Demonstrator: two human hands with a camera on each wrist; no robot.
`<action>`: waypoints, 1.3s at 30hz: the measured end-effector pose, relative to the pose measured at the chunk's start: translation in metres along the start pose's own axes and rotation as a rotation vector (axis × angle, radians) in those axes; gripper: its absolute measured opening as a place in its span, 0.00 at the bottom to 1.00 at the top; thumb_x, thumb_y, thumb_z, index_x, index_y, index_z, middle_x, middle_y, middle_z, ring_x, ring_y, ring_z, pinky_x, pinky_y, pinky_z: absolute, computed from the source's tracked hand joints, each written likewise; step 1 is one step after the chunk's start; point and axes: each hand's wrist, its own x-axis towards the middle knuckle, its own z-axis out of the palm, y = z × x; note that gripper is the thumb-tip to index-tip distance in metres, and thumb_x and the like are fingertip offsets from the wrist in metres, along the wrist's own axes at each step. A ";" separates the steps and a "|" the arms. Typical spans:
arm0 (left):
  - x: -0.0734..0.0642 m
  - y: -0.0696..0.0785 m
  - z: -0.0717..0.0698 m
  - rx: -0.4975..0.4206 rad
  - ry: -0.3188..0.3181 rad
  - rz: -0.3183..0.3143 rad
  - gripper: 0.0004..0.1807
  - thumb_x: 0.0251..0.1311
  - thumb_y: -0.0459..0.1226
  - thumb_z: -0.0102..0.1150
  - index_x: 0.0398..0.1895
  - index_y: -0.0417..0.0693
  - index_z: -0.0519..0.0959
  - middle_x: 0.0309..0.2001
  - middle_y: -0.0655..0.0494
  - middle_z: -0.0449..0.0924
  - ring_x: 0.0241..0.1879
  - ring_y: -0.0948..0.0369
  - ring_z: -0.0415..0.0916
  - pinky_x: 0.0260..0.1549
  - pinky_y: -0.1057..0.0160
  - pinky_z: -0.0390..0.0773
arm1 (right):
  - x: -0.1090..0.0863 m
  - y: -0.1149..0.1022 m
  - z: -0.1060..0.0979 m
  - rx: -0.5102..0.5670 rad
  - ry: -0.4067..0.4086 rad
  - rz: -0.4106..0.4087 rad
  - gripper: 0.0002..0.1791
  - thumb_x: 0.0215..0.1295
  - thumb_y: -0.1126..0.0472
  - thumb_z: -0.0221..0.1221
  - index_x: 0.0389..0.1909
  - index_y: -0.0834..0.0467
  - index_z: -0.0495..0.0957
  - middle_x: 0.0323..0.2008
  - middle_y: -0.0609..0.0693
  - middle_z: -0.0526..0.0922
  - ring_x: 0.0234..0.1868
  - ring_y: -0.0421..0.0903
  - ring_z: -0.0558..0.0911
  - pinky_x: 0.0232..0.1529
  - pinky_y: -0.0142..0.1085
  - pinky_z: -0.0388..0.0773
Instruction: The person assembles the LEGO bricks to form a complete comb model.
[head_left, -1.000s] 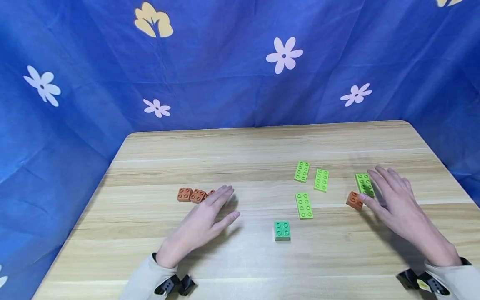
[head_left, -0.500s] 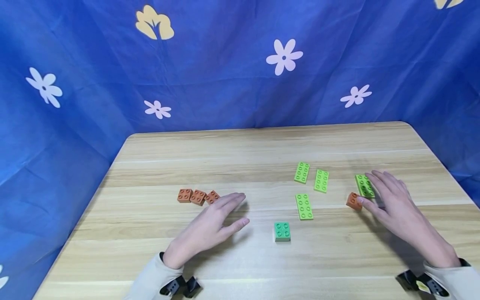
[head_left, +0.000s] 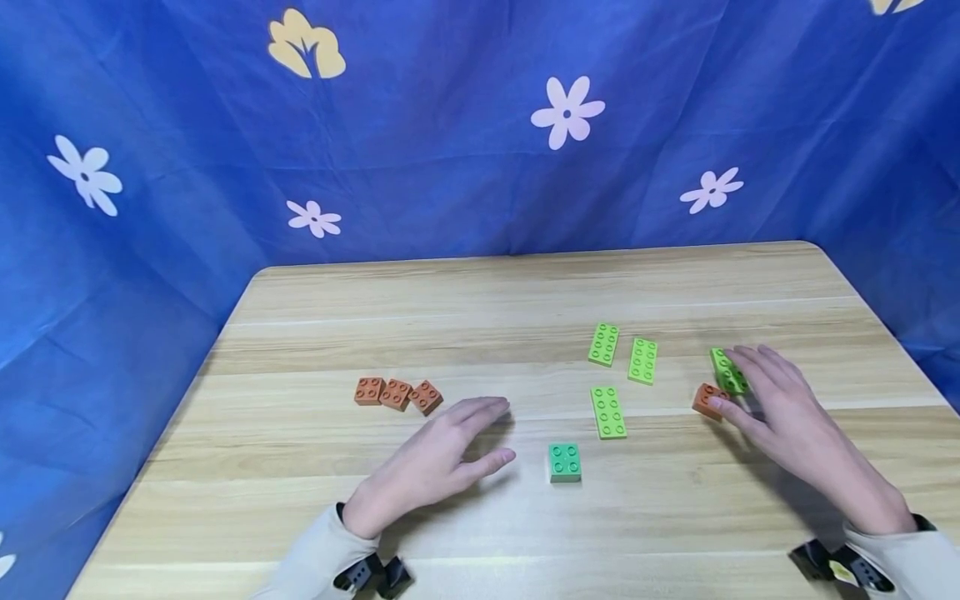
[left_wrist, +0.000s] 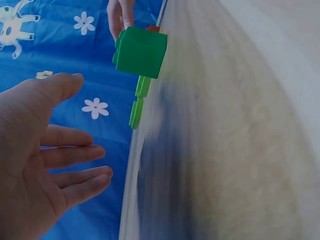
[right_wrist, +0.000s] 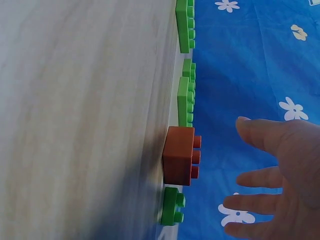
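Observation:
My left hand [head_left: 431, 462] hovers over the table with its fingers extended and nothing held. To its right stands a dark green square toy brick [head_left: 565, 462], which appears apart from the hand in the left wrist view. My right hand [head_left: 787, 417] hangs with spread fingers above a brown brick [head_left: 708, 401] and a flat lime-green brick [head_left: 723, 367], partly covering both in the head view. A gap shows between the right fingers and the brown brick [right_wrist: 179, 155] in the right wrist view.
Three brown bricks [head_left: 396, 394] lie in a row beyond the left hand. Between the hands lie three flat lime-green bricks, the nearest [head_left: 608, 412] behind the dark green one. A blue flowered cloth [head_left: 450, 167] hangs along the wooden table's [head_left: 487, 308] far edge.
My left hand has moved rightward and nearer, uncovering the third brown brick. The right hand has shifted slightly left over the brown brick. The bricks have stayed in place.

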 end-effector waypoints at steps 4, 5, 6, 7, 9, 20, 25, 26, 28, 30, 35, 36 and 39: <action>0.001 0.001 0.004 -0.004 -0.013 0.015 0.37 0.64 0.57 0.54 0.65 0.38 0.69 0.64 0.44 0.70 0.64 0.52 0.67 0.64 0.55 0.66 | -0.001 -0.001 0.001 0.010 -0.012 0.010 0.37 0.61 0.54 0.65 0.64 0.72 0.64 0.61 0.74 0.65 0.64 0.74 0.59 0.70 0.60 0.47; 0.002 0.002 0.005 -0.003 -0.016 0.018 0.37 0.64 0.57 0.54 0.65 0.38 0.68 0.64 0.44 0.70 0.64 0.52 0.68 0.64 0.56 0.66 | -0.001 -0.001 0.001 0.014 -0.015 0.015 0.38 0.60 0.54 0.66 0.64 0.72 0.64 0.61 0.74 0.65 0.64 0.74 0.59 0.70 0.60 0.47; 0.002 0.002 0.007 -0.002 -0.019 0.022 0.37 0.64 0.57 0.54 0.65 0.38 0.68 0.64 0.44 0.70 0.64 0.53 0.68 0.64 0.56 0.67 | -0.001 -0.001 0.001 0.017 -0.017 0.019 0.38 0.59 0.54 0.66 0.63 0.72 0.64 0.61 0.74 0.65 0.64 0.74 0.59 0.70 0.61 0.47; 0.003 0.003 0.008 -0.004 -0.022 0.026 0.37 0.64 0.57 0.54 0.65 0.37 0.68 0.64 0.44 0.70 0.63 0.53 0.68 0.64 0.57 0.67 | -0.001 -0.002 0.002 0.020 -0.020 0.022 0.38 0.58 0.55 0.67 0.63 0.72 0.65 0.61 0.74 0.65 0.64 0.74 0.58 0.69 0.62 0.48; 0.003 0.004 0.010 -0.006 -0.028 0.030 0.38 0.63 0.57 0.55 0.65 0.37 0.68 0.64 0.45 0.71 0.63 0.53 0.68 0.64 0.58 0.66 | -0.001 -0.002 0.003 0.020 -0.020 0.027 0.39 0.56 0.55 0.69 0.63 0.72 0.65 0.61 0.73 0.66 0.64 0.74 0.59 0.68 0.63 0.49; 0.008 0.012 0.016 0.003 -0.068 0.075 0.37 0.61 0.54 0.59 0.65 0.37 0.69 0.63 0.46 0.71 0.64 0.54 0.68 0.65 0.59 0.65 | 0.001 -0.002 0.009 -0.005 0.029 -0.061 0.36 0.48 0.63 0.72 0.58 0.71 0.71 0.56 0.70 0.71 0.59 0.70 0.66 0.65 0.59 0.59; 0.011 0.016 0.019 0.004 -0.064 0.112 0.37 0.61 0.54 0.60 0.64 0.36 0.69 0.62 0.44 0.72 0.62 0.53 0.69 0.64 0.58 0.67 | 0.000 -0.003 0.009 -0.010 0.028 -0.057 0.35 0.45 0.65 0.73 0.56 0.71 0.72 0.54 0.69 0.73 0.56 0.69 0.68 0.57 0.61 0.65; 0.011 0.017 0.019 0.004 -0.065 0.119 0.37 0.61 0.53 0.61 0.64 0.36 0.69 0.62 0.44 0.72 0.62 0.53 0.70 0.64 0.58 0.67 | 0.000 -0.003 0.009 -0.010 0.024 -0.051 0.35 0.45 0.65 0.73 0.56 0.71 0.72 0.53 0.68 0.74 0.55 0.69 0.69 0.55 0.62 0.66; 0.012 0.018 0.021 0.005 -0.068 0.130 0.37 0.60 0.53 0.61 0.64 0.36 0.70 0.61 0.44 0.73 0.61 0.53 0.70 0.63 0.58 0.68 | 0.000 -0.004 0.010 -0.011 0.014 -0.040 0.35 0.45 0.65 0.73 0.56 0.70 0.72 0.52 0.68 0.75 0.54 0.68 0.70 0.52 0.62 0.68; 0.013 0.019 0.022 0.004 -0.070 0.137 0.36 0.60 0.52 0.62 0.63 0.36 0.70 0.61 0.44 0.73 0.61 0.53 0.71 0.63 0.58 0.68 | 0.000 -0.005 0.010 -0.011 0.005 -0.032 0.36 0.44 0.65 0.74 0.56 0.70 0.72 0.50 0.68 0.76 0.53 0.68 0.72 0.50 0.62 0.69; 0.013 0.021 0.023 -0.003 -0.069 0.135 0.36 0.59 0.52 0.62 0.63 0.36 0.70 0.60 0.45 0.74 0.61 0.54 0.71 0.63 0.59 0.68 | 0.001 -0.006 0.010 -0.017 -0.014 -0.040 0.35 0.44 0.65 0.74 0.55 0.70 0.73 0.46 0.67 0.79 0.48 0.66 0.77 0.47 0.60 0.73; 0.014 0.021 0.023 -0.004 -0.069 0.135 0.36 0.59 0.52 0.62 0.63 0.36 0.70 0.61 0.45 0.74 0.61 0.54 0.71 0.63 0.59 0.68 | 0.001 -0.006 0.010 -0.019 -0.016 -0.042 0.35 0.44 0.65 0.74 0.55 0.70 0.74 0.45 0.67 0.80 0.47 0.66 0.77 0.47 0.59 0.74; 0.014 0.022 0.024 -0.007 -0.062 0.139 0.36 0.59 0.52 0.63 0.63 0.37 0.70 0.60 0.45 0.74 0.60 0.55 0.72 0.63 0.60 0.69 | 0.001 -0.005 0.010 -0.029 -0.015 -0.052 0.33 0.44 0.65 0.74 0.54 0.69 0.75 0.43 0.65 0.81 0.45 0.64 0.79 0.44 0.58 0.75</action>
